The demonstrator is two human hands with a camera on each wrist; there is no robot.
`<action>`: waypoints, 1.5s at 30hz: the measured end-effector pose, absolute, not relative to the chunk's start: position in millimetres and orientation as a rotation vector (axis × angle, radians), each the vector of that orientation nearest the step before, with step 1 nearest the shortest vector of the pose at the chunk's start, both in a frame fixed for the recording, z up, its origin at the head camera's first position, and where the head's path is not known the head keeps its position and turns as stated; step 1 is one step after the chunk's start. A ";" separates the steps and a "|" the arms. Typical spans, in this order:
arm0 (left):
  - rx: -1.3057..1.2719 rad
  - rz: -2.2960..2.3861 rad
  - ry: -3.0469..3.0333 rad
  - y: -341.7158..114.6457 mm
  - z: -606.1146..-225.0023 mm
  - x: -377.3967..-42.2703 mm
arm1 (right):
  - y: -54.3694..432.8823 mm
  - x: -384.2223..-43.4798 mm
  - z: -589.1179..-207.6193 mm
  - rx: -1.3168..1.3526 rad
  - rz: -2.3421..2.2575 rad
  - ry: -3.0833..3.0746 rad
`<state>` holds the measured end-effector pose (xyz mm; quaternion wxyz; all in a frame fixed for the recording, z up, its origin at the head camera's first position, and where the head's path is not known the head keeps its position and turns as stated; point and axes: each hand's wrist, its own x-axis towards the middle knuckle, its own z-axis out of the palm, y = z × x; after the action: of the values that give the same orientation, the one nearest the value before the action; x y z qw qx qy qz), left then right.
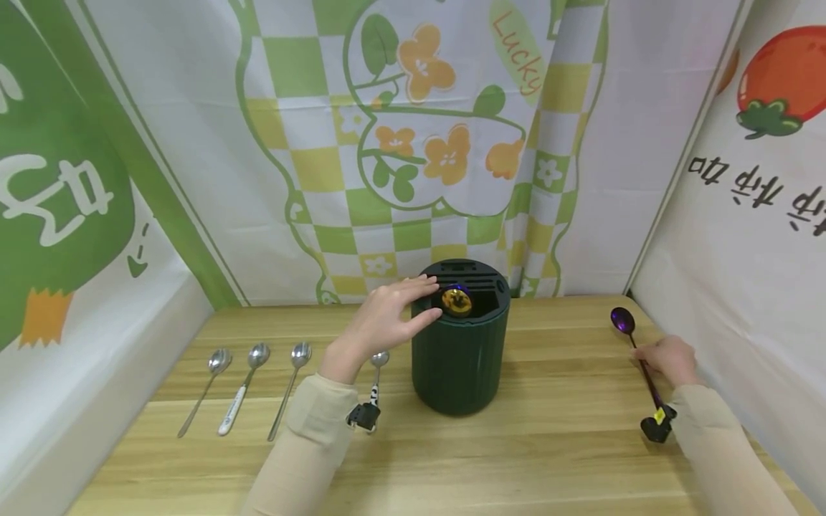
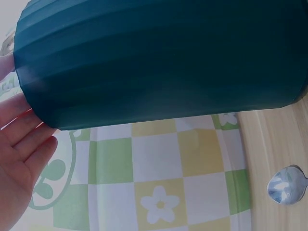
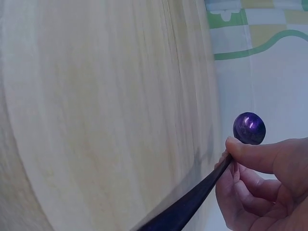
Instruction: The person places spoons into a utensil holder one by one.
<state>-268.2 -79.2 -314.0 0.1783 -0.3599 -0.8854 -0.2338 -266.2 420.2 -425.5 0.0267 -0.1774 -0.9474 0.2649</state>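
Observation:
A dark green ribbed utensil holder [image 1: 458, 369] stands upright on the table, its black slotted top facing up. Inside the large opening, a spoon with a shiny gold and purple bowl [image 1: 457, 301] shows. My left hand [image 1: 390, 315] rests at the holder's upper left rim with extended fingers; in the left wrist view those fingers [image 2: 29, 130] lie along the holder's edge. At the right of the table, my right hand [image 1: 671, 360] pinches a purple long-handled spoon [image 1: 622, 320] by its handle between thumb and fingers. The right wrist view shows the purple spoon's bowl [image 3: 249, 128] beyond the fingertips.
Three silver spoons lie in a row at the left: one plain [image 1: 219, 360], one white-handled [image 1: 234, 410], one plain [image 1: 300, 354]. Another spoon with a black-and-white handle [image 1: 380, 358] lies beside the left forearm. A printed curtain [image 1: 400, 236] hangs behind the wooden table [image 1: 555, 444].

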 end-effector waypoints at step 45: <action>-1.038 -0.632 -2.523 -80.0 -311.6 -269.2 | 378.6 -264.5 -397.8 -0.348 0.929 -2.796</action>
<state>-269.2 -80.0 -311.6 0.1697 -0.3652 -0.8879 -0.2223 -264.5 378.6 -397.8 0.0871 -0.1168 -0.9389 0.3119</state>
